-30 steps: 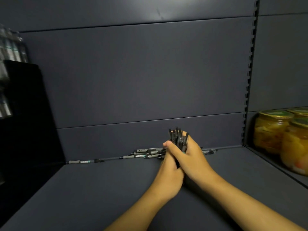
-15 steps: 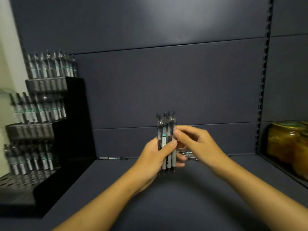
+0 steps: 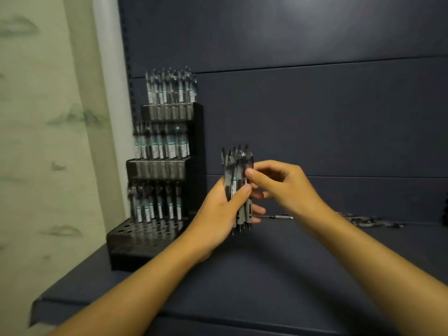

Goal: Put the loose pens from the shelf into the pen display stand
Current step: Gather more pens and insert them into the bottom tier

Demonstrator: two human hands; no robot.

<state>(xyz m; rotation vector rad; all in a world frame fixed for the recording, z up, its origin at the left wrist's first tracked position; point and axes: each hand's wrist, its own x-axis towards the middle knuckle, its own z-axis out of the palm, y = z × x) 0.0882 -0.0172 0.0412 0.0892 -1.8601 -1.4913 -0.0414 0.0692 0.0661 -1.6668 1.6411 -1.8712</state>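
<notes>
My left hand is wrapped around an upright bundle of grey pens, tips pointing down, above the dark shelf. My right hand pinches one pen near the top of that bundle with thumb and forefinger. To the left stands the black stepped pen display stand, its three tiers holding several upright pens; the lowest front rows show open holes. More loose pens lie along the shelf's back edge at the right, and a single pen lies behind my right wrist.
The shelf's dark back panel rises right behind the hands. A pale wall with a faint painted pattern borders the shelf on the left. The shelf's front edge runs below my forearms.
The view has swung left, bringing the whole stand into sight and the jars out. Both hands carried the pen bundle left toward the stand; my right hand now pinches a pen at the bundle's top.
</notes>
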